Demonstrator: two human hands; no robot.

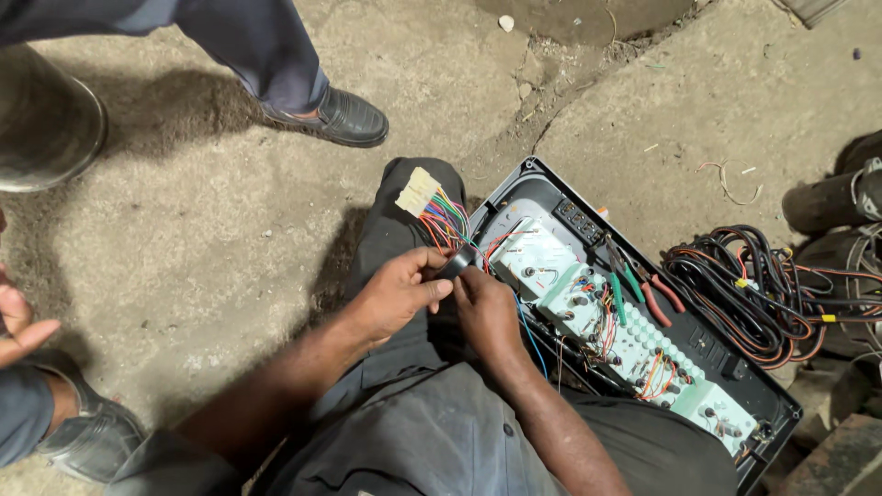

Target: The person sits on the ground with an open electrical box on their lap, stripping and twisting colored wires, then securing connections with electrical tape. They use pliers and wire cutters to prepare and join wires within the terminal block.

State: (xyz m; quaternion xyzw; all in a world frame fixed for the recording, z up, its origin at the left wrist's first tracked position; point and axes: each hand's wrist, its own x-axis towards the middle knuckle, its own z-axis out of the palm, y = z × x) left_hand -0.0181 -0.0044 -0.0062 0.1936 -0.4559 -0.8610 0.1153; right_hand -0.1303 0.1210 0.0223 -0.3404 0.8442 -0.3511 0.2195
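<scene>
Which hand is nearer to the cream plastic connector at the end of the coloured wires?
The left hand. It lies just below the cream plastic connector, while the right hand is lower and further right.

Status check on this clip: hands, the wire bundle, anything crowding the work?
Left hand and right hand both pinching black wrap on coloured wire bundle. Cream connector hangs free. Pliers lie in open black case alongside.

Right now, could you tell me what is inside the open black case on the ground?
Inside the black case lies a pale green circuit board with coloured wires, and pliers rest on it. The hands cover its near-left corner, and whatever lies under the board is hidden.
</scene>
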